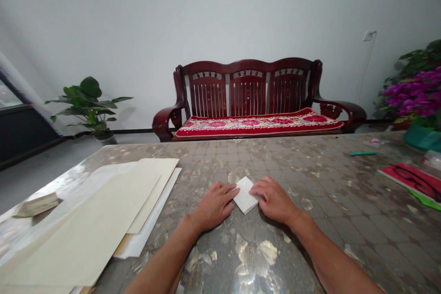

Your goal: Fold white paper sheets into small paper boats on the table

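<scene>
The left hand (215,204) and right hand (275,201), fingers bent, touch opposite sides of a small folded white paper (245,196); whether either pinches it, I cannot tell. The paper lies on the patterned surface (206,165), right of large pale sheets (93,225).

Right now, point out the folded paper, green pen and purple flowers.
Folded paper (245,196): head view, middle of its top face.
Green pen (363,153): head view, middle of its barrel.
Purple flowers (416,93): head view, middle of the blooms.
</scene>
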A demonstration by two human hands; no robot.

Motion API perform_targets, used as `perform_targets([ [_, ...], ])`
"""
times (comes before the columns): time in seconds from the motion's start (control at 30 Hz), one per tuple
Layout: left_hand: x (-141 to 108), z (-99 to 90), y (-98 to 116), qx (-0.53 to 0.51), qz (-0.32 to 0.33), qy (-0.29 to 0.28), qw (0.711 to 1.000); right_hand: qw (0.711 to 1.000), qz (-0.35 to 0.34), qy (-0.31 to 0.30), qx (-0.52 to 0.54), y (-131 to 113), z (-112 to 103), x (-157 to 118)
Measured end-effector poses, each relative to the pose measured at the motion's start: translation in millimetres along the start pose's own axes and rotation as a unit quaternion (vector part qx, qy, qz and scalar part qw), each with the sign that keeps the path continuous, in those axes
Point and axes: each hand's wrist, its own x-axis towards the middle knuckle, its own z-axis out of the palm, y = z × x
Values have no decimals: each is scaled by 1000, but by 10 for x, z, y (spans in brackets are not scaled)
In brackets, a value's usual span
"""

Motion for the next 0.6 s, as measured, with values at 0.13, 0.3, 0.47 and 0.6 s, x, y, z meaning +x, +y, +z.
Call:
perform_targets([
  [0.13, 10, 11, -64, -23, -5, 15, 1000, 999, -10, -28, 31, -10, -52, 11],
  [0.3, 71, 38, -110, -34, 20, 34, 999, 996, -26, -50, 68, 40, -84, 13],
  [0.47, 109, 83, -109, -18, 8, 54, 998, 994, -18, -54, 94, 85, -77, 9],
  [0.6, 108, 132, -125, -46, -24, 94, 994, 996, 0, -20, 87, 83, -33, 8],
])
